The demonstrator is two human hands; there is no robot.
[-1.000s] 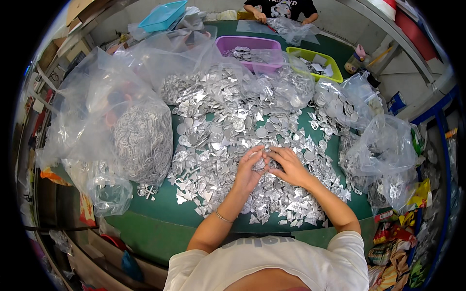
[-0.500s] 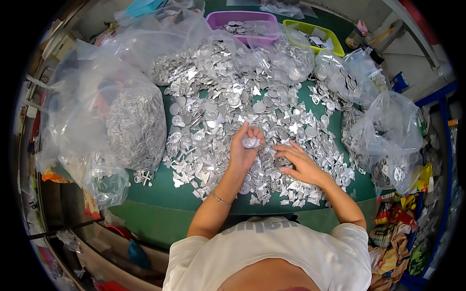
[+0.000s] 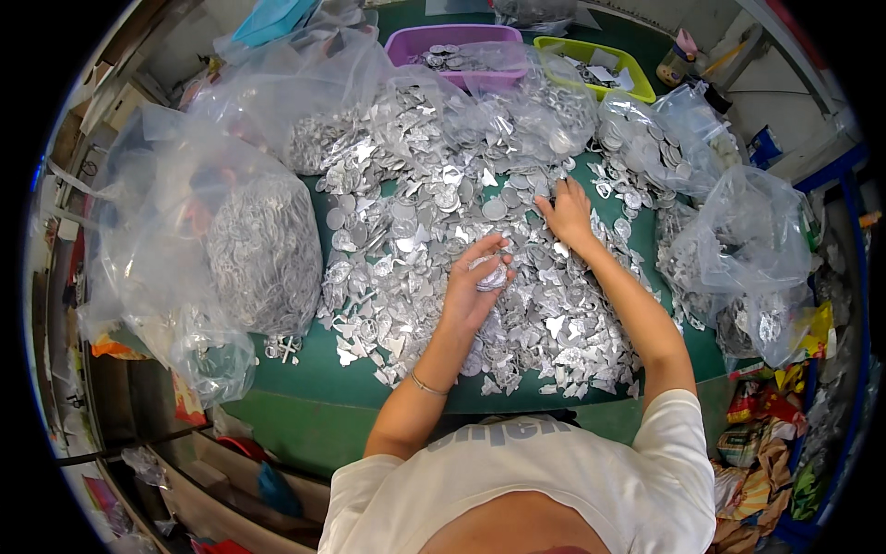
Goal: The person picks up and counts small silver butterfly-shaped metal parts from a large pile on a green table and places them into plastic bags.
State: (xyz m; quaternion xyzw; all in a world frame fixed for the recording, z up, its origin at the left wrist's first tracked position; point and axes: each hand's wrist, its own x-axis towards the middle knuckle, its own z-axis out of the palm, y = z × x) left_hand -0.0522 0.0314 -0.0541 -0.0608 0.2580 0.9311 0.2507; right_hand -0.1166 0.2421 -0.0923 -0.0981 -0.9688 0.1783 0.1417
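A wide heap of small silver metal pieces (image 3: pixel 415 305), some round and others irregular, covers the middle of the green table. Above its centre, my left hand (image 3: pixel 473 286) is curled palm up around a small stack of round silver medallions (image 3: pixel 489 273). My right hand (image 3: pixel 568 214) reaches to the far right part of the heap. Its fingers point away from me and touch the pieces by the bare green strip. Whether a piece is between those fingertips is hidden.
A large clear bag of silver pieces (image 3: pixel 263 254) stands at left. More filled plastic bags (image 3: pixel 738 240) lie at right. At the back are a purple basin (image 3: pixel 406 44) and a yellow-green basin (image 3: pixel 637 66). The green table's front edge (image 3: pixel 323 397) runs near my body.
My right hand has moved from beside the left hand to farther up the heap. My left hand has shifted slightly right, still holding the medallions.
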